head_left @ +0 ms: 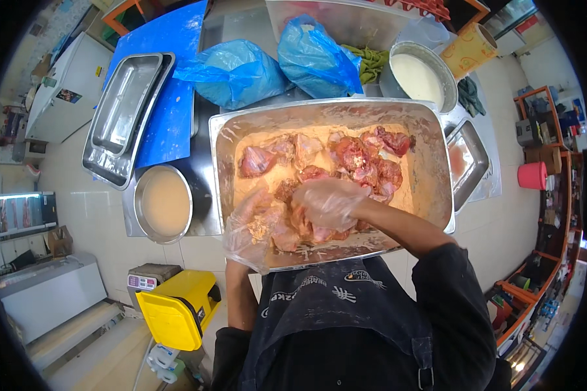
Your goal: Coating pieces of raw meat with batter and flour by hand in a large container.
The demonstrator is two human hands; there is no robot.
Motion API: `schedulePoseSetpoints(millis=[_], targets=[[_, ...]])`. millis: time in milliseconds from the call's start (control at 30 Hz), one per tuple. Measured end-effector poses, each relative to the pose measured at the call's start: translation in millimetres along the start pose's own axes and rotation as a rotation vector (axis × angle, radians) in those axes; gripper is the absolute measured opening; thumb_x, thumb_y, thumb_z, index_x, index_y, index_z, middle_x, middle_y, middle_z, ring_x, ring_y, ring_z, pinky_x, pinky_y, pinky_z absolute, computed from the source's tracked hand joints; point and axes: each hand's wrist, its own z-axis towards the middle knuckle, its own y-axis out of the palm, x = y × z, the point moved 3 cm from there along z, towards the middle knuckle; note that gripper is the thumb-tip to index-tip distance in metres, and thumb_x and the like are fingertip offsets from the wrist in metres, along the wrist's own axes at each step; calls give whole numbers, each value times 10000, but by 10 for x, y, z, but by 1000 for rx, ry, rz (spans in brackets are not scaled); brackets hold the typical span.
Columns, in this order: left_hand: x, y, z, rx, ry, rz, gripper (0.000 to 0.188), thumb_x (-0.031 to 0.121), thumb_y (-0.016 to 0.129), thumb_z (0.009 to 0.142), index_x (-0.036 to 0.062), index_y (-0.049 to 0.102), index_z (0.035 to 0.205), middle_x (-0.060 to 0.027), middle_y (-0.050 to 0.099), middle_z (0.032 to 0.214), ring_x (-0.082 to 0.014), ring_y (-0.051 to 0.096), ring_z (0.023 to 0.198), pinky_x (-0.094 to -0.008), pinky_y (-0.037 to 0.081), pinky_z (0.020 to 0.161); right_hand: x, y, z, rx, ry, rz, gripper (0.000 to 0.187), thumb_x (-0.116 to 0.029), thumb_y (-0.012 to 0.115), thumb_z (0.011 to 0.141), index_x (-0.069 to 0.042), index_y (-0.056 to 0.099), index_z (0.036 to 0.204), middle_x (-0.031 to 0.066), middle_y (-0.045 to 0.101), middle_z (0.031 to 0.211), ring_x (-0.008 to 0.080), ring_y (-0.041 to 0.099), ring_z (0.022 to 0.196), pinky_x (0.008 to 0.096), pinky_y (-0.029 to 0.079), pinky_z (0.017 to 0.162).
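Note:
Several raw chicken pieces [352, 156] lie in pale orange flour inside a large rectangular metal tray [440, 186]. Both my hands wear clear plastic gloves. At the tray's near left corner, my left hand [249, 225] is open and cupped beside some chicken, with clumps of flour stuck to its glove. My right hand [329, 201] reaches in over the near middle, its fingers curled down around a floured chicken piece [301, 221]; the fingertips are partly hidden. The pieces at the far right look redder and less coated than those near my hands.
Left of the tray stand a round bowl of cloudy liquid [164, 205] and stacked metal trays [120, 117] on a blue board [166, 65]. Behind are blue plastic bags [241, 72] and a pot of whitish liquid [417, 75]. A smaller tray [469, 159] sits right; a yellow bin [182, 306] stands below left.

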Motion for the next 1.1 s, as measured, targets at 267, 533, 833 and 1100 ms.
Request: schedulePoseSetpoints(millis=[267,533,833,1100], targets=[[363,467,77,-62,220,54,472,23,568,823,-23,412,1266,-126,545,1138,-197,540,1015,-296,438,849,481,325,-305,496,413,1136,441,-312,442,913,-89,383,1288,166,441,1245,308,453,1126,392,320,1015],[518,622,29,-43,226,385,421,123,644,743,43,513,1135,-159,598,942,-312,582,861,-393,454,754,-334,-312,-654,880,240,315,273,-265,457,862,-37,600,813,175,593,807,306,575,765,398,435,683],[-21,576,-317,-346,99,265,433,111,710,720,11,508,1089,-32,588,895,-116,574,799,-252,482,712,-443,140,-808,731,-120,329,426,-281,592,755,-68,523,1117,111,547,1025,316,528,959,434,395,876],[-167,377,-66,-510,-40,-98,498,112,676,711,26,483,1162,-77,590,983,-198,575,888,-320,460,782,-48,414,-349,323,110,690,465,-364,535,857,-38,514,1188,170,529,1135,263,489,1068,350,352,958]])
